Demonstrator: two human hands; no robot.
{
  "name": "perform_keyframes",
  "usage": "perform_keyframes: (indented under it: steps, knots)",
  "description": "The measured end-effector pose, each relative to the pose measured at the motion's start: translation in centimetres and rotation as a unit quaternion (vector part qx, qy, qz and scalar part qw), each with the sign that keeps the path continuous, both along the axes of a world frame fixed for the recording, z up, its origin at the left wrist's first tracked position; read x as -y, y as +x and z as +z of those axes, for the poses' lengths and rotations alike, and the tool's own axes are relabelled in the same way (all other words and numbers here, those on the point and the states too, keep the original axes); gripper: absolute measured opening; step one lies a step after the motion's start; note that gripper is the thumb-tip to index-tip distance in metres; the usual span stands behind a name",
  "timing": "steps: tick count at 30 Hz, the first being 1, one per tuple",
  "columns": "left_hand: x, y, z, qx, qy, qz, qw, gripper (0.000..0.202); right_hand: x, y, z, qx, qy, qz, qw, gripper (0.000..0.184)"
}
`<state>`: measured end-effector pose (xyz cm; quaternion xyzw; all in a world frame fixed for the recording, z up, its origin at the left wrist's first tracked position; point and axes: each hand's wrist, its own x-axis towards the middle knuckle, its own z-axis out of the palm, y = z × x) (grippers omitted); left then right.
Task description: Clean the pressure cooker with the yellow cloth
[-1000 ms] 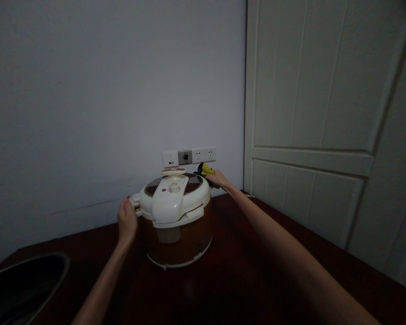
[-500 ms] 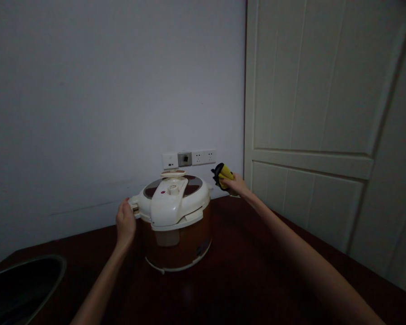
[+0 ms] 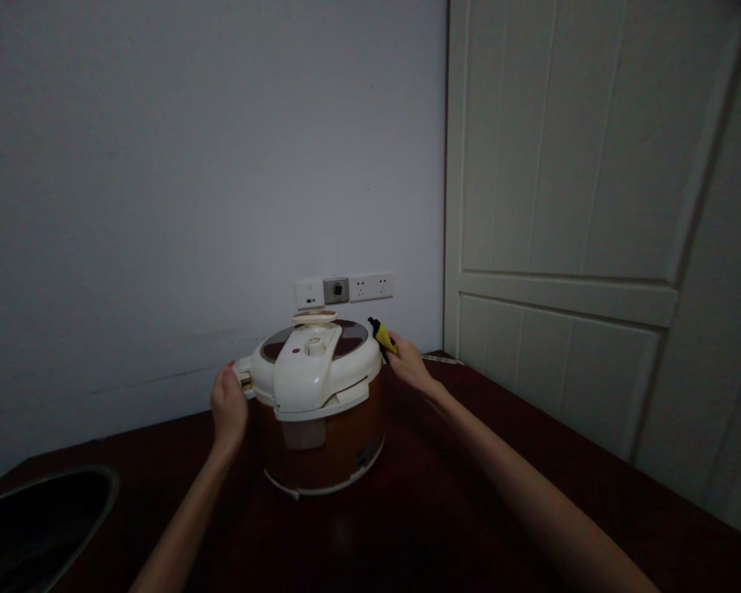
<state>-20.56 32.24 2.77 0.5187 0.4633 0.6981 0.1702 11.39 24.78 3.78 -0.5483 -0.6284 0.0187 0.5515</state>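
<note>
An electric pressure cooker (image 3: 321,441) with a brown body and a cream-white lid (image 3: 305,371) stands on the dark wooden table (image 3: 469,502). My left hand (image 3: 228,405) grips the lid's side handle (image 3: 244,375) on the left of the cooker. My right hand (image 3: 411,366) is just right of the lid, pinching a small yellow and black object (image 3: 383,336). The object's exact kind is hard to tell at this size, and part of it is hidden by my fingers.
A dark round basin with a metal rim (image 3: 37,527) sits at the lower left of the table. Behind the cooker, a white wall (image 3: 160,165) carries a row of sockets and a switch (image 3: 346,288). A white panelled door (image 3: 561,206) stands to the right.
My right hand has moved left and down, from out right of the cooker to beside its lid, with the yellow object still in it. My left hand stays on the handle.
</note>
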Motion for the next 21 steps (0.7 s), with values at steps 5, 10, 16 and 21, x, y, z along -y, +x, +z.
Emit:
perform_keyframes:
  steps: [5, 10, 16, 21]
  knots:
    - [-0.1, 0.1, 0.1, 0.008, -0.002, -0.003, 1.000, 0.044, 2.7, -2.5, -2.4, -0.012, 0.058, -0.035, 0.998, 0.049]
    - [-0.1, -0.1, 0.1, -0.007, 0.003, -0.007, 1.000, 0.043, 5.9, -2.7, -3.8, -0.066, 0.030, 0.035, 0.997, 0.040]
    - [-0.5, -0.5, -0.1, -0.020, 0.021, -0.016, 0.999, 0.039, 3.1, 1.2, -4.7, -0.302, -0.064, 0.008, 0.951, 0.016]
    - [-0.6, -0.5, -0.2, -0.029, 0.030, -0.016, 0.999, 0.036, -2.4, 0.8, -5.8, -0.403, -0.099, 0.030, 0.909, 0.008]
